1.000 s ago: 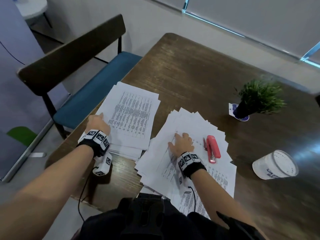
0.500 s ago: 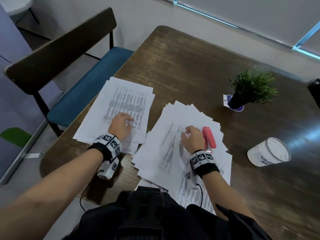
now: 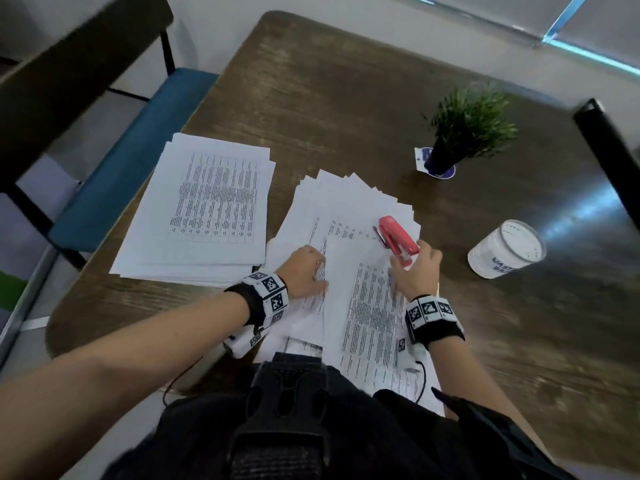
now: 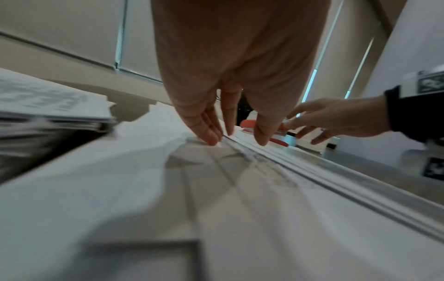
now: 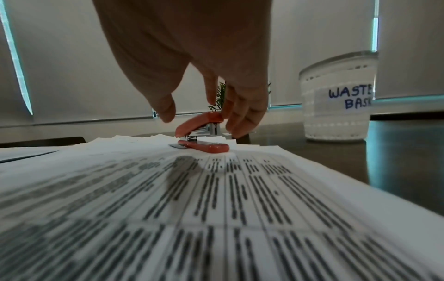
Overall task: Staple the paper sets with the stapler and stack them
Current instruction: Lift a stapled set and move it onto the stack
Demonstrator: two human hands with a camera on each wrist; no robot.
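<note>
A red stapler point(image 3: 398, 239) point(image 5: 201, 133) lies on a fanned pile of printed paper sets point(image 3: 349, 206). My right hand point(image 3: 414, 268) point(image 5: 203, 122) is at the stapler's rear end. Its fingers touch the back of the stapler's top and its thumb stands spread apart from it. My left hand point(image 3: 306, 271) point(image 4: 230, 136) lies on the same pile, straight fingertips pressing down at the left edge of the top set point(image 3: 367, 306). A neater stack of paper sets point(image 3: 207, 209) sits to the left on the wooden table point(image 3: 346, 98).
A white cup labelled as a waste basket point(image 3: 505, 251) point(image 5: 336, 106) stands to the right of the stapler. A small potted plant point(image 3: 464, 129) is behind it. A blue-seated chair point(image 3: 121, 140) stands at the table's left edge, a dark chair back point(image 3: 609, 161) at the right.
My left hand left the left stack and came across onto the fanned pile. My right hand slid right from the sheets to the stapler's rear end, and the stapler now lies turned.
</note>
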